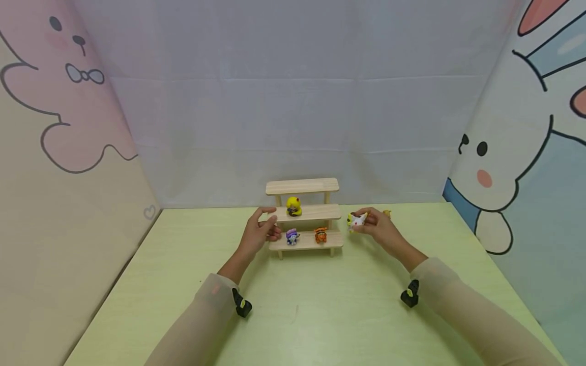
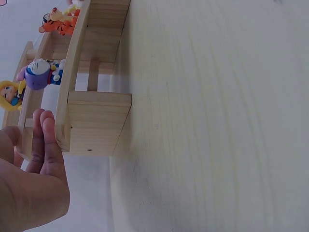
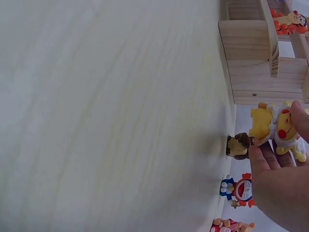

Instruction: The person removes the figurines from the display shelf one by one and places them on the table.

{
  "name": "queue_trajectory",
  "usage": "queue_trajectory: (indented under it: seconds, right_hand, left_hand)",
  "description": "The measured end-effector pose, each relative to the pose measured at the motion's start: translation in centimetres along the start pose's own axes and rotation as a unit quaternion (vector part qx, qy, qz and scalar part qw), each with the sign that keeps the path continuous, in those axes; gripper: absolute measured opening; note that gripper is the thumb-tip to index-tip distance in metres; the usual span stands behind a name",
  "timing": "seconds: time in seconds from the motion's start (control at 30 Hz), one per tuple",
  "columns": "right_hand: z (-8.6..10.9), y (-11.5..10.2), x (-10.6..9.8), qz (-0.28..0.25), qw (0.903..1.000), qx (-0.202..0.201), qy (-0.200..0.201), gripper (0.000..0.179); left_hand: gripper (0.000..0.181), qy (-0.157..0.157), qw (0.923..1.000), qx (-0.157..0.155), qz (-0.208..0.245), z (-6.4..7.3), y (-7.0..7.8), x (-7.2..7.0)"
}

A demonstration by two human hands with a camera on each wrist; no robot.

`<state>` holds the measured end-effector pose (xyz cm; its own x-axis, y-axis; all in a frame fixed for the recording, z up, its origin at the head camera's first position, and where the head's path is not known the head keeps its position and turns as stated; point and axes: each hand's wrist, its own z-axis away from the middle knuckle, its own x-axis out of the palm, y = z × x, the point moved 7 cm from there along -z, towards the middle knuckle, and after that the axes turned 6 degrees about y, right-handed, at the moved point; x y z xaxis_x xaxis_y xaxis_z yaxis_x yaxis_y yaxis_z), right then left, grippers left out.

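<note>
A three-tier wooden display stand (image 1: pixel 305 212) stands at the back of the table. At its left end my left hand (image 1: pixel 258 231) grips the edge of the middle tier, the other fingers beside the lower tier. My right hand (image 1: pixel 377 229) pinches a yellow toy figurine (image 3: pixel 285 126) with a white hood and red cheeks, raised just right of the stand. On the lower tier sit a purple-capped figurine (image 1: pixel 292 237) and an orange striped tiger figurine (image 1: pixel 321 235). A yellow-haired figurine (image 1: pixel 294 206) occupies the middle tier; the top tier's board (image 1: pixel 302 186) is above it.
Behind my right hand, a brown-and-cream figurine (image 3: pixel 238 146), a blue-and-red figurine (image 3: pixel 241 190) and a pink figurine (image 3: pixel 227 225) stand on the table (image 1: pixel 302 315). A white cloth backdrop (image 1: pixel 284 112) rises behind, with cartoon-printed panels on both sides.
</note>
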<state>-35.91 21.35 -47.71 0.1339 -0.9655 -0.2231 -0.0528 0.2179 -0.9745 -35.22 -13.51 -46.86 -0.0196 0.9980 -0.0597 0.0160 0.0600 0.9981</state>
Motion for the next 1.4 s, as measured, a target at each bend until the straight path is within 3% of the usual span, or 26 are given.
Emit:
queue_trajectory:
  seconds: [0.4,0.73,1.4]
  right_hand:
    - [0.4,1.1,0.2,0.045,0.9989,0.007,0.003,0.044]
    - [0.2,1.5,0.3,0.071,0.9973,0.015,0.011,0.041]
    - [0.3,0.7,-0.1,0.053,0.9986,0.002,0.007,0.052]
  left_hand:
    - [0.036,0.001,1.0000,0.004,-0.004,0.5,0.8,0.0]
    - [0.037,-0.004,1.0000,0.004,-0.006,-0.1,1.1,0.1]
    - [0.038,-0.008,0.9999,0.003,-0.008,-0.4,1.4,0.2]
